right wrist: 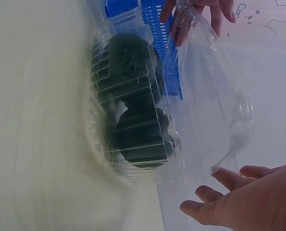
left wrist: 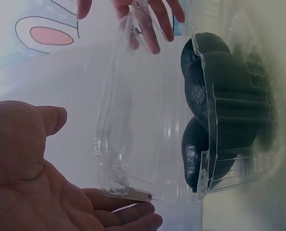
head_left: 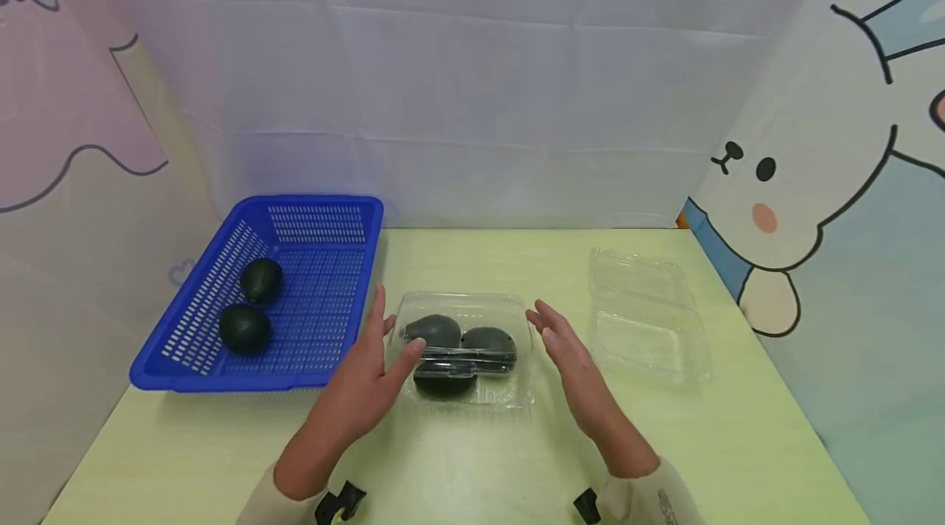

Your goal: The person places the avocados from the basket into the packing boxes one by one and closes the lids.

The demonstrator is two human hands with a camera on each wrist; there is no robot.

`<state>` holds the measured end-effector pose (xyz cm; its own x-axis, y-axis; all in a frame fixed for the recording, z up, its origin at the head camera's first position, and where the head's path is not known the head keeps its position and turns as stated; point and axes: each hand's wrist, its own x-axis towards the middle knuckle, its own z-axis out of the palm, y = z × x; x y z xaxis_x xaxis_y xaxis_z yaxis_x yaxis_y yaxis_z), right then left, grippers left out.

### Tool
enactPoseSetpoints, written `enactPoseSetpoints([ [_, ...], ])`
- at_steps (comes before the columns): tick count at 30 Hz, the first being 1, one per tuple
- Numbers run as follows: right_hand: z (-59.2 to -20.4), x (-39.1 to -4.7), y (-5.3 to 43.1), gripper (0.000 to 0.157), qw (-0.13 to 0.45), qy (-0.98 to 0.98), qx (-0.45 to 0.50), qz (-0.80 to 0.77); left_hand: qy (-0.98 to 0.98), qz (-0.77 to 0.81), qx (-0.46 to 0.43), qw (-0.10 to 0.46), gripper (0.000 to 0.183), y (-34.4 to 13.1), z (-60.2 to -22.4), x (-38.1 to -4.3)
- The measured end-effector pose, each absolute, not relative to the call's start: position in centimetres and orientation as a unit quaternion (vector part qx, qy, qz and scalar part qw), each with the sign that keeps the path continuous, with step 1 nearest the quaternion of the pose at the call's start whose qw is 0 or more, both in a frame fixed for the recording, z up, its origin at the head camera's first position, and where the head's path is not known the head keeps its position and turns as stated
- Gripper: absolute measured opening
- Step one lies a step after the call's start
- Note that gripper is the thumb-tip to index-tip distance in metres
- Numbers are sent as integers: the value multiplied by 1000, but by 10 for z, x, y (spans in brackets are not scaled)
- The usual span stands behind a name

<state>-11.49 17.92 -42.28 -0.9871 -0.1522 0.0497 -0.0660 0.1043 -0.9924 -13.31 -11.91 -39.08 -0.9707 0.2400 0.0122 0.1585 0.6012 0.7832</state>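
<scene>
A clear plastic clamshell box (head_left: pixel 502 395) stands on the table with dark green avocados (head_left: pixel 434 331) inside; three show in the head view. Its hinged lid (left wrist: pixel 148 110) is tilted up, partly raised over the base. My left hand (head_left: pixel 362 390) is at the box's left side, thumb spread, with extended fingers touching the lid's corner in the left wrist view. On the opposite side is my right hand (head_left: pixel 583 381), fingers extended, its fingertips at the lid's edge in the right wrist view. Neither hand curls round the box.
A blue plastic basket (head_left: pixel 372 262) with two more avocados (head_left: pixel 245 329) sits at the left of the table. To the right lies another clear clamshell box (head_left: pixel 645 336), opened flat. A white cloth (head_left: pixel 472 82) hangs behind the table's back edge.
</scene>
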Motion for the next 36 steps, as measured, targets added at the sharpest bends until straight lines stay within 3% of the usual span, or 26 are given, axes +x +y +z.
enactPoseSetpoints([
  [10, -432, -106, 175, 57, 27, 746, -67, -662, 897, 426, 81, 85, 98, -117, -400, -125],
  [36, -441, -102, 190, 55, -5, 753, -43, -656, 883, 450, 102, 80, 90, -100, -424, -117],
])
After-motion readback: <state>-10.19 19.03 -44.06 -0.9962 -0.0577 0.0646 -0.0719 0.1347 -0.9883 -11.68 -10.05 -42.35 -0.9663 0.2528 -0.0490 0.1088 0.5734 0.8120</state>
